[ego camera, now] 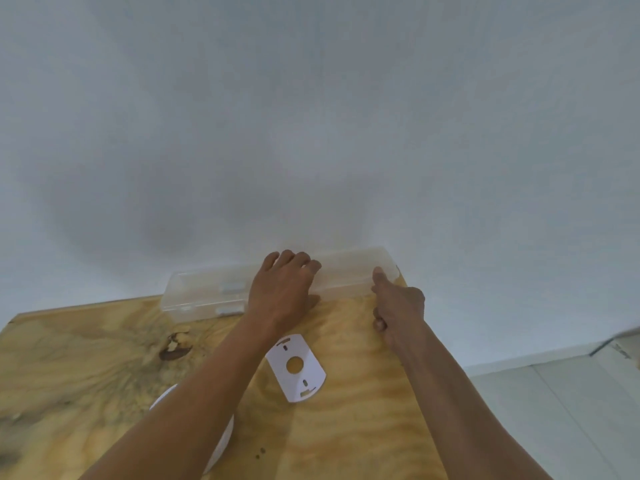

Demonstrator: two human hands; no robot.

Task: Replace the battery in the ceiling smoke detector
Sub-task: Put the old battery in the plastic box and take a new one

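A long clear plastic box [204, 292] lies along the far edge of the wooden board [353, 427], against the white wall. My left hand [282, 292] rests on top of the box near its middle, fingers curled over the lid. My right hand [398, 306] touches the box's right end with its thumb, the other fingers folded. A flat white mounting plate [298, 367] with a round hole lies on the board between my forearms. The round white smoke detector body [221, 445] sits under my left forearm, mostly hidden.
The white wall [311, 116] rises right behind the board. To the right, the board ends and a pale tiled floor [571, 410] lies below. A dark knot [175, 348] marks the wood at the left.
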